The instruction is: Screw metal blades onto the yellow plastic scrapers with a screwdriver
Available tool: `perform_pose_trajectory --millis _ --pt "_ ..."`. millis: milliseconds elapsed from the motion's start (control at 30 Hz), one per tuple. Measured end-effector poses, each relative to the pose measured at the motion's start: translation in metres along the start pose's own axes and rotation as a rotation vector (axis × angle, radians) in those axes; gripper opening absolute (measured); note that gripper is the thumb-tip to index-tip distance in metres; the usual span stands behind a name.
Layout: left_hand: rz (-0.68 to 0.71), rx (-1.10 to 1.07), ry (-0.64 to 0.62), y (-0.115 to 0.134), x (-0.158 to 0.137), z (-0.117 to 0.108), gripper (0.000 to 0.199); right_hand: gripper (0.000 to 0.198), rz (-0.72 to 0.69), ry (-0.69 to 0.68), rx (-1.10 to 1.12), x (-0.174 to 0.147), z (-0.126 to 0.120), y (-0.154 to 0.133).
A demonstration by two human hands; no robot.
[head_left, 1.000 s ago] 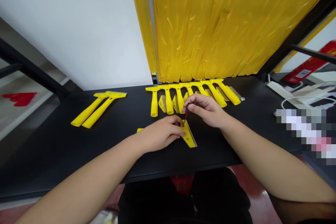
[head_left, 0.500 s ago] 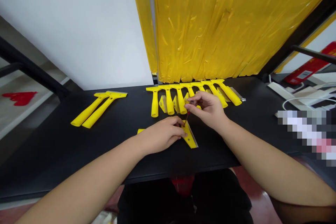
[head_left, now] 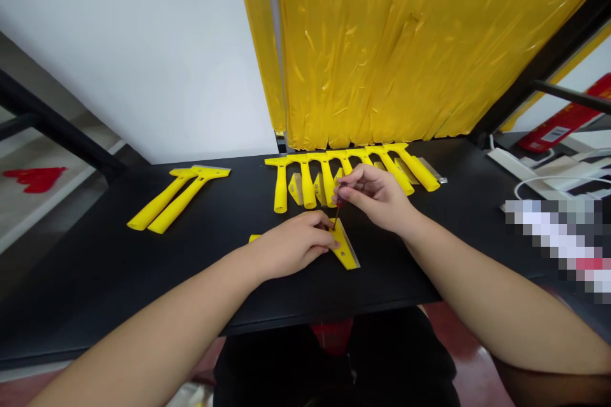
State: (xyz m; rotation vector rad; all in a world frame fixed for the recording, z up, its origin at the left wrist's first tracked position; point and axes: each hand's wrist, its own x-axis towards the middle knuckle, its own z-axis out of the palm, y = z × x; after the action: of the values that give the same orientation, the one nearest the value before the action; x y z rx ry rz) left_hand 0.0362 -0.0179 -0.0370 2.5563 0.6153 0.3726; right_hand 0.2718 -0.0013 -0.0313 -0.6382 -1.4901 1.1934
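Yellow plastic forms the scraper in hand, which lies flat on the black tabletop near its front edge, blade side to the right. The left hand holds it down, fingers closed over the neck and head, while the right hand pinches a small screwdriver between thumb and fingers, its shaft pointing down at the screw farther from the person. Whether the tip sits in the slot is too small to tell. With the blade already along the head and the nearer screw in its hole, this piece seems partly fastened. Two bladed scrapers set apart at the left look finished; the row of handles behind, with loose clamp plates between them, seems to be the work left. Open room lies left of the hands and toward the front edge; behind the right hand, the row crowds close, and white cables border the right end.
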Motion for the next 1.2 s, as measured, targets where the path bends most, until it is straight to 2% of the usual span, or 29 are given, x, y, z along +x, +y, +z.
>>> perform_pose_trajectory --millis 100,200,267,400,600,800,967,1067,1200 --pt "-0.001 -0.010 0.003 0.000 0.000 0.001 0.024 0.019 0.142 -0.077 0.224 0.001 0.006 -0.002" --pt "0.003 -0.015 -0.003 -0.001 0.000 0.002 0.024 0.015 0.251 -0.019 0.515 0.001 0.015 -0.004" --pt "0.006 -0.016 -0.001 -0.001 0.000 0.002 0.024 0.018 0.264 0.016 0.602 0.002 0.018 -0.005" --pt "0.016 -0.012 -0.003 -0.002 0.001 0.001 0.024 0.028 0.279 0.028 0.568 0.004 0.014 -0.003" --pt "0.026 -0.004 0.004 -0.003 0.001 0.001 0.023 0.030 0.327 -0.099 0.574 0.002 0.015 -0.001" --pt "0.022 -0.016 0.012 -0.004 0.001 0.002 0.023 0.025 0.291 -0.045 0.524 0.003 0.011 -0.002" --pt "0.029 -0.011 0.009 -0.003 0.001 0.002 0.023 0.030 0.353 -0.104 0.567 0.003 0.013 -0.001" --pt "0.027 -0.008 0.012 -0.002 0.001 0.001 0.023 0.026 0.311 -0.066 0.579 0.002 0.017 -0.001" --pt "0.017 -0.024 0.000 -0.001 0.002 0.000 0.024 0.031 0.274 -0.071 0.516 0.004 0.012 -0.001"
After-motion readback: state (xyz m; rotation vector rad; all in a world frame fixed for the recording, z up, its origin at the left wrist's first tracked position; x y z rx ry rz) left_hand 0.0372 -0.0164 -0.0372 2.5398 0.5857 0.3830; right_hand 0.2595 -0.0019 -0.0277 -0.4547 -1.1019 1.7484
